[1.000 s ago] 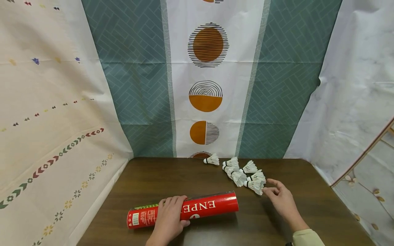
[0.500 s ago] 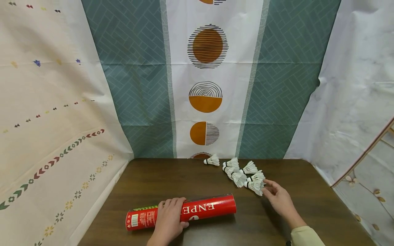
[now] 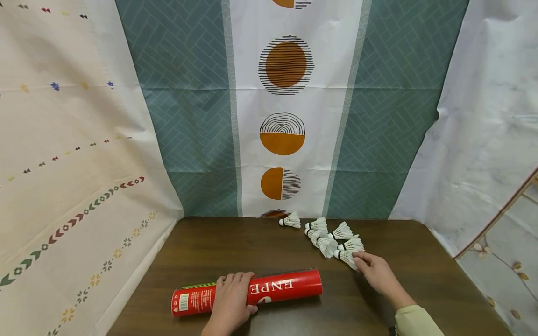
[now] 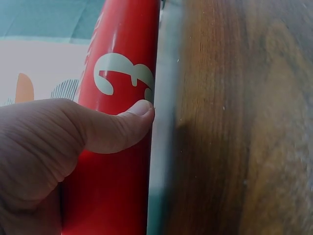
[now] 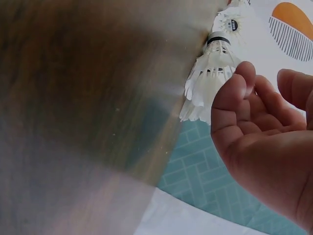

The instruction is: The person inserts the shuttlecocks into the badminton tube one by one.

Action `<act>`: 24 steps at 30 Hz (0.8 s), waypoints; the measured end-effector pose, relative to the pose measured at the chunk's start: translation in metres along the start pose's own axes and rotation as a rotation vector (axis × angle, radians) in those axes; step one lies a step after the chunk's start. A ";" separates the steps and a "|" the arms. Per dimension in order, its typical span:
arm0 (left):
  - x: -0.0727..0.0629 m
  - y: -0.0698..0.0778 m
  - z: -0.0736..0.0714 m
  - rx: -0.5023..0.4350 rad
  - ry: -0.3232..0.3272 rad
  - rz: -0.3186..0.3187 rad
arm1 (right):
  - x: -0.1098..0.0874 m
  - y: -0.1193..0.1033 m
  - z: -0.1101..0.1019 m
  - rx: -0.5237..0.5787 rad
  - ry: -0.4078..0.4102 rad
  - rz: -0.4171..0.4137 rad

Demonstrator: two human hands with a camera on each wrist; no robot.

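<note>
A red shuttlecock tube (image 3: pixel 290 284) with white lettering lies slantwise on the table. Over its middle lies my left hand (image 3: pixel 233 296), gripping it; in the left wrist view the thumb (image 4: pixel 132 122) presses along the red side (image 4: pixel 112 196). My right hand (image 3: pixel 378 275) is at the feathered skirt of the nearest shuttlecock (image 3: pixel 345 258), at the right of a loose cluster. In the right wrist view its fingers (image 5: pixel 230 98) bend beside that shuttlecock (image 5: pixel 212 81), and a gap shows between them and the thumb (image 5: pixel 293 88).
Several more white shuttlecocks, among them one with its skirt to the right (image 3: pixel 342 231), lie bunched at the table's back right. A lone shuttlecock (image 3: pixel 290 220) sits by the back edge. Patterned cloths (image 3: pixel 193 116) hang behind and beside the brown table (image 3: pixel 235 242).
My right hand has moved slightly left, its fingertips now overlapping the nearest shuttlecock's feathers. The tube's right end has dipped a little toward me, with my left hand still holding it.
</note>
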State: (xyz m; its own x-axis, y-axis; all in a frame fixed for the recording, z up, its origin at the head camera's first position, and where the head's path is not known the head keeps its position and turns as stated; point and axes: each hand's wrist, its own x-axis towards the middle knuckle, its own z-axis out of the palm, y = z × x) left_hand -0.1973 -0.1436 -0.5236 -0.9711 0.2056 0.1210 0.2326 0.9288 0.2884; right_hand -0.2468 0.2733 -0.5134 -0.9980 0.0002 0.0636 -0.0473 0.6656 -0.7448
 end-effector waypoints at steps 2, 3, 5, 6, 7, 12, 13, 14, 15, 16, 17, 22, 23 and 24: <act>0.000 0.001 0.000 -0.001 0.001 0.000 | 0.000 0.000 -0.002 -0.039 0.033 -0.006; 0.000 0.001 -0.001 -0.001 0.002 0.000 | -0.001 0.000 -0.003 -0.053 0.053 -0.008; 0.000 0.002 -0.002 -0.001 0.006 -0.004 | -0.001 0.000 -0.006 -0.071 0.100 -0.004; 0.000 0.002 -0.003 -0.002 0.010 -0.007 | -0.002 0.000 -0.008 -0.073 0.124 0.004; 0.000 0.003 -0.004 -0.005 0.014 -0.011 | -0.003 0.000 -0.009 -0.063 0.142 0.019; 0.000 0.005 -0.007 -0.011 0.035 -0.025 | -0.009 -0.004 -0.012 0.045 0.157 0.063; 0.000 0.005 -0.007 -0.010 0.039 -0.027 | -0.010 -0.007 -0.011 0.071 0.149 0.058; 0.000 0.006 -0.007 -0.008 0.045 -0.027 | -0.011 -0.010 -0.010 0.099 0.137 0.052; 0.000 0.006 -0.007 -0.007 0.050 -0.027 | -0.013 -0.014 -0.008 0.131 0.122 0.043; 0.001 0.007 -0.007 -0.004 0.057 -0.025 | -0.014 -0.018 -0.005 0.166 0.107 0.032; 0.001 0.008 -0.006 -0.003 0.061 -0.021 | -0.015 -0.022 -0.002 0.202 0.092 0.023; 0.001 0.012 -0.006 -0.017 0.075 0.001 | -0.021 -0.041 0.013 0.373 -0.032 -0.041; 0.001 0.012 -0.006 -0.021 0.075 0.004 | -0.022 -0.043 0.016 0.400 -0.061 -0.057; 0.001 0.012 -0.006 -0.024 0.075 0.008 | -0.023 -0.045 0.019 0.427 -0.087 -0.074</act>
State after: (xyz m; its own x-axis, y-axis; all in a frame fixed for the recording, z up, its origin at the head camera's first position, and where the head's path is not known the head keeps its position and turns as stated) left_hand -0.1946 -0.1342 -0.5140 -0.9628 0.1882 0.1939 0.2421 0.9195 0.3096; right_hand -0.2228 0.2288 -0.4938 -0.9903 -0.1109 0.0841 -0.1135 0.2936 -0.9492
